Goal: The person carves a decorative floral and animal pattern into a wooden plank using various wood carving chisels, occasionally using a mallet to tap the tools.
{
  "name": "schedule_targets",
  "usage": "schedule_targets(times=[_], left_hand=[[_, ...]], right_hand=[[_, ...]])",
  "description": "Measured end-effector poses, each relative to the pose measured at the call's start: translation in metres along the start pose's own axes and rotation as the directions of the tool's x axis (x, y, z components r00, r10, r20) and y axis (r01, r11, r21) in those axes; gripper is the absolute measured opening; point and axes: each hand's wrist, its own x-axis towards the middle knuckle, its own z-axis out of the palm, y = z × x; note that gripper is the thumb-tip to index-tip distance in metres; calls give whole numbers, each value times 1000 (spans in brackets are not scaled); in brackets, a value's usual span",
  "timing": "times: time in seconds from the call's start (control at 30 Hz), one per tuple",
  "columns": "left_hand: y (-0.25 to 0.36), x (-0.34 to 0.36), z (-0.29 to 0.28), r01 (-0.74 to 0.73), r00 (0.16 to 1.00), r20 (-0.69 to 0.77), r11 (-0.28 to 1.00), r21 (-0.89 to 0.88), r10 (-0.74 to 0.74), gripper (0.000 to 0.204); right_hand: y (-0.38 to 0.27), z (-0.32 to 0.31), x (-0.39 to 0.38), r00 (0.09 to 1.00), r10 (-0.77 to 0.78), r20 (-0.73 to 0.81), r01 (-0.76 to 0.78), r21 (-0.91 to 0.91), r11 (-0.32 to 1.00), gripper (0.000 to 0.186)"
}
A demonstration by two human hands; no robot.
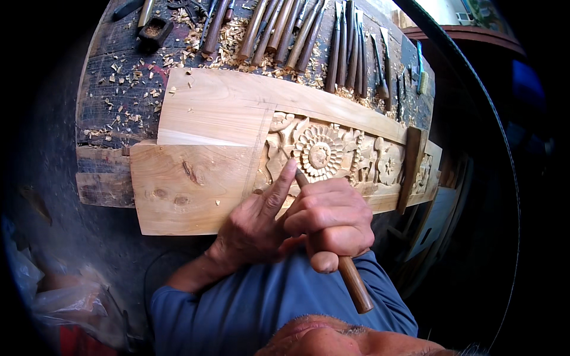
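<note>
A pale wooden board [196,110] lies across the bench, carved in relief with a round, many-petalled flower [320,155], leaves and scrolls. My right hand [329,216] is closed in a fist around the wooden handle of a carving chisel [355,285], which slants up and left to the carving. At the blade, just left of the flower, my left hand [252,219] has its index finger stretched out against the tool. Its other fingers are folded and partly hidden behind my right hand. The cutting tip is hard to make out there.
Several wood-handled chisels [285,32] lie in rows along the far side among wood chips [222,44]. A dark wooden bar [412,169] crosses the board at the right. A small brush [423,82] and a dark block with a hollow [155,31] are on the bench.
</note>
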Motion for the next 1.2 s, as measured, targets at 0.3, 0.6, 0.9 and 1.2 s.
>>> schedule_targets(times=[0.3, 0.6, 0.9, 1.2], left_hand=[[6, -8, 1, -145, 989, 81, 952, 269, 128, 64], [5, 12, -3, 102, 989, 106, 994, 46, -106, 81], [0, 9, -2, 104, 987, 120, 994, 10, -105, 85], [-3, 8, -1, 93, 990, 104, 995, -19, -91, 85]], right_hand=[[-16, -30, -1, 937, 199, -286, -143, 203, 969, 61], [10, -37, 21, 978, 207, -6, -184, 437, 881, 68], [17, -21, 22, 973, 226, -51, -185, 415, 891, 73], [15, -3, 23, 962, 237, -135, -185, 313, 931, 72]])
